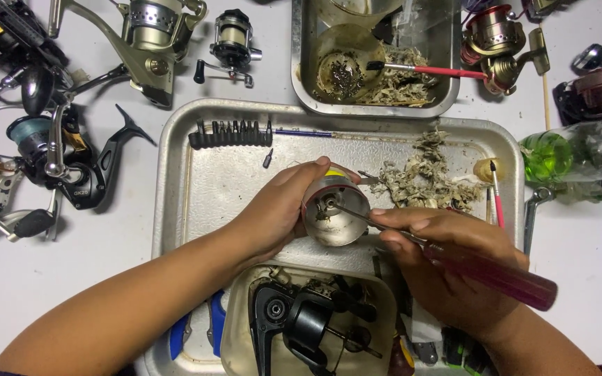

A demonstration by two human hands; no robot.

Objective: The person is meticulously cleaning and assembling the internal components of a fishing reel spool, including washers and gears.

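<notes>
My left hand (273, 212) grips a silver fishing-reel spool (334, 212) over the metal tray (175, 181), its open hollow side facing up. My right hand (447, 261) holds a screwdriver (496, 273) with a dark red handle. Its thin shaft reaches left, and the tip sits inside the spool at the centre. A pile of dirty shredded tissue (423, 177) lies just behind the spool on the tray.
A bit holder strip (230, 134) and a loose bit (267, 159) lie on the tray. A second steel pan (374, 56) holds a bowl and brush. A clear tub (308, 324) holds black reel parts. Fishing reels (57, 150) surround the trays; a green bottle (548, 154) lies on the right.
</notes>
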